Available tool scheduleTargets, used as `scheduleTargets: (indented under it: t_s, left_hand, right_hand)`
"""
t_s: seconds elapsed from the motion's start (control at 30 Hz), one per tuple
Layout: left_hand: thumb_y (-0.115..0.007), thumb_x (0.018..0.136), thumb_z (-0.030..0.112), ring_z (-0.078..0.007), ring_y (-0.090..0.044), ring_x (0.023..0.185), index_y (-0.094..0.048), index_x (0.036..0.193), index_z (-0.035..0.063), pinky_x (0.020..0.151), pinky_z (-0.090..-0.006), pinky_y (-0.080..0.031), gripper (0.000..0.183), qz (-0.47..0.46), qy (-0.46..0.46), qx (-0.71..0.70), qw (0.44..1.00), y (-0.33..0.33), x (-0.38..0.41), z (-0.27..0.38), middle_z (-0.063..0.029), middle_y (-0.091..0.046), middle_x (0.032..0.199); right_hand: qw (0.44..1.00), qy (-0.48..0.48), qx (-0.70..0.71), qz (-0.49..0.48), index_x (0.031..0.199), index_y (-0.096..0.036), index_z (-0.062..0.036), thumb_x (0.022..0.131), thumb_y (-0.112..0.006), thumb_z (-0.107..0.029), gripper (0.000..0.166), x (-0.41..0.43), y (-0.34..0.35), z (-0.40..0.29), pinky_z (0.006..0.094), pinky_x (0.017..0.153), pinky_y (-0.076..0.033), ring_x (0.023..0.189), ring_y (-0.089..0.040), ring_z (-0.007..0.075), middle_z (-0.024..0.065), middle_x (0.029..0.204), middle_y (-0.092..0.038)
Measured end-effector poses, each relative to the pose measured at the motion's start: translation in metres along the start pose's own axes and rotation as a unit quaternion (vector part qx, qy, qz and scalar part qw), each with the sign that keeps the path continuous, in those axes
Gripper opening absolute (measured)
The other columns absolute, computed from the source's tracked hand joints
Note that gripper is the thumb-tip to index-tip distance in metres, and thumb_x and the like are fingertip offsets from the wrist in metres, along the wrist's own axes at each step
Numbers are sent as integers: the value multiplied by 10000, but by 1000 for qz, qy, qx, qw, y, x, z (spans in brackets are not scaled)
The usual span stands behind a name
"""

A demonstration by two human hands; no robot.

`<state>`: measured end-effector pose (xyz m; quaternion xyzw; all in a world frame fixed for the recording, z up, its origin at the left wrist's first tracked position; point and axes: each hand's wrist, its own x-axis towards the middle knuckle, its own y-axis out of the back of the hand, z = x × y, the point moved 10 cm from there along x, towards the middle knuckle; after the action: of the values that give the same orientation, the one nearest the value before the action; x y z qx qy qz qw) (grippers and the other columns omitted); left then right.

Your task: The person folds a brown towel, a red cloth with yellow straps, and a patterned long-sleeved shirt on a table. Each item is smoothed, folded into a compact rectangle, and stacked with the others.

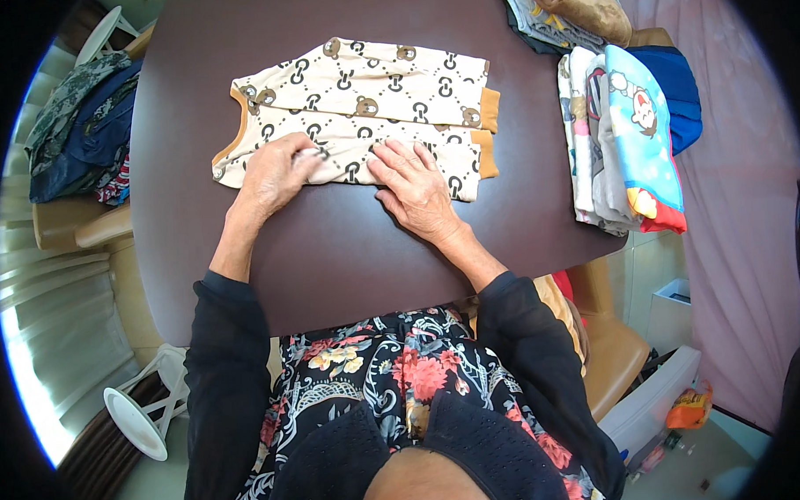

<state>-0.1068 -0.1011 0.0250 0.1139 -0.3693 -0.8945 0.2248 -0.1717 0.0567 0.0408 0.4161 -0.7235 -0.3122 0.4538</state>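
Observation:
A cream long-sleeved top [395, 98] with a brown bear and dark link print lies folded lengthwise on the dark brown table [347, 252]. Its tan-trimmed neckline [239, 127] points left, and two tan cuffs [487, 108] lie at the right. My left hand [275, 172] is on the near edge by the neck end, with fingers curled and a bit of cloth pinched between thumb and forefinger; the fingertips are slightly blurred. Flat on the cloth, nearer the cuffs, rests my right hand [411, 187], fingers spread. Some wrinkles run between both hands.
Folded clothes [598, 144] stand at the table's right edge, a light blue cartoon-print piece [639, 109] outermost. Behind them is another pile with a brown item [580, 9]. A chair at left bears dark clothes [92, 128]. A tan chair [608, 348] stands near my right side.

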Motion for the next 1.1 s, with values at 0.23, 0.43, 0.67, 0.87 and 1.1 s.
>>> scheduleTargets:
  t_s: [0.23,0.43,0.67,0.87,1.1]
  left_hand:
    - [-559,870,227,-80,-365,537,-546,775,-1,495,-262,-329,247,-7,62,-97,993,-2,18,-37,15,-417,574]
    - [-606,826,283,-198,-484,538,-541,712,11,543,-331,-400,302,20,55,18,998,11,19,-35,-86,-509,566]
    - [-627,803,236,-305,-554,587,-543,713,17,572,-362,-426,251,39,41,93,994,27,-32,-43,-142,-558,614]
    - [-631,788,185,-212,-566,537,-574,757,29,527,-335,-428,169,-12,89,61,994,40,-64,-51,-111,-563,586]
    - [-590,794,189,-253,-619,751,-615,872,41,676,-341,-477,169,182,-31,54,981,71,37,-3,-115,-634,823]
  right_hand:
    - [999,-15,-45,7,1127,-554,-90,720,-659,-106,420,1,-4,-4,512,974,-342,1197,-447,278,96,1232,-519]
    - [997,-28,-65,43,1089,-570,-39,771,-563,-19,319,-6,-9,10,516,960,-353,1162,-486,294,123,1215,-539]
    - [998,-41,-49,10,1112,-552,2,743,-526,26,370,-35,7,2,545,1003,-262,1188,-456,318,156,1234,-517]
    - [994,-51,77,-60,1031,-579,-39,709,-606,-1,325,-55,35,-19,508,980,-317,1140,-490,304,146,1185,-538]
    - [992,-71,-42,96,931,-611,-20,738,-581,-17,196,42,67,92,396,829,-443,1012,-548,282,125,1083,-596]
